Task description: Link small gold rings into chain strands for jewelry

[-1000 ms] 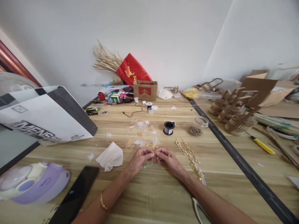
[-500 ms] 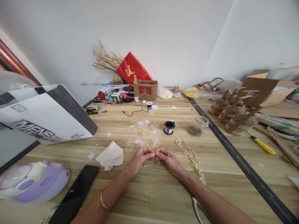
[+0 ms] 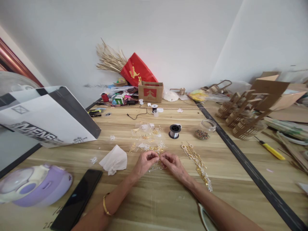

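- Thumb and fingertips of the left hand (image 3: 145, 163) press together, nearly meeting those of the right hand (image 3: 173, 163), likewise pinched; whatever lies between them is too small to make out.
- Just below the fingertips, a thin silvery chain (image 3: 155, 169) lies on the wooden table (image 3: 154, 195); whether either hand holds it, I cannot tell.
- Directly beyond the hands are small gold and silver pieces (image 3: 152, 149), loose and among clear plastic packets (image 3: 145, 127).
- Right of the hands stretches a bundle of gold and silver chains (image 3: 199, 165).
- Left of them lies a crumpled white tissue (image 3: 114, 160), with a black phone (image 3: 78, 197) nearer the viewer.
- Farther off stand a wire spool (image 3: 175, 132) and a clear jar (image 3: 209, 126) of small dark bits.
- Near the wall, a red bag (image 3: 141, 71) leans behind a brown paper bag (image 3: 150, 92).
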A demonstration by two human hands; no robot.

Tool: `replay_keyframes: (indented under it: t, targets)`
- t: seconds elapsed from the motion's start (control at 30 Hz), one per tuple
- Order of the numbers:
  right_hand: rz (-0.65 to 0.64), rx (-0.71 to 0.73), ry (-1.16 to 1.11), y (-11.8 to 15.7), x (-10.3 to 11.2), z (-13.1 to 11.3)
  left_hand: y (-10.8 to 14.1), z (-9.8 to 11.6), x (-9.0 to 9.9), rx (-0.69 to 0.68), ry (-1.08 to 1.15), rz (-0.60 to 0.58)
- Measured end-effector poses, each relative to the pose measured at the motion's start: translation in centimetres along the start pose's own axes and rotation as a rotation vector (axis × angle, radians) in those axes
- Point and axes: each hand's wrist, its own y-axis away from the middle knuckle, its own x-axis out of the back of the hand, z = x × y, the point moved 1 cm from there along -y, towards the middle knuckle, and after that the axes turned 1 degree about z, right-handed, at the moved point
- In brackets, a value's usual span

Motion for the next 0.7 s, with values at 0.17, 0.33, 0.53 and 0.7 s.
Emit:
replay_keyframes:
  t: [0.17,0.33,0.53,0.7]
  targets:
    - [0.03,0.064,0.137,0.2,0.07,0.34,0.05,0.06,0.02,-0.011,-0.058,0.021]
    - [0.059,0.155,0.285,0.36,0.04,0.5,0.17,0.32,0.04,-0.097,-0.211,0.047]
    - [0.085,0.256,0.388,0.5,-0.07,0.21,0.25,-0.06,0.12,-0.266,-0.444,0.073]
    - [0.092,0.266,0.411,0.49,-0.03,0.34,0.33,-0.34,0.1,-0.356,-0.533,0.089]
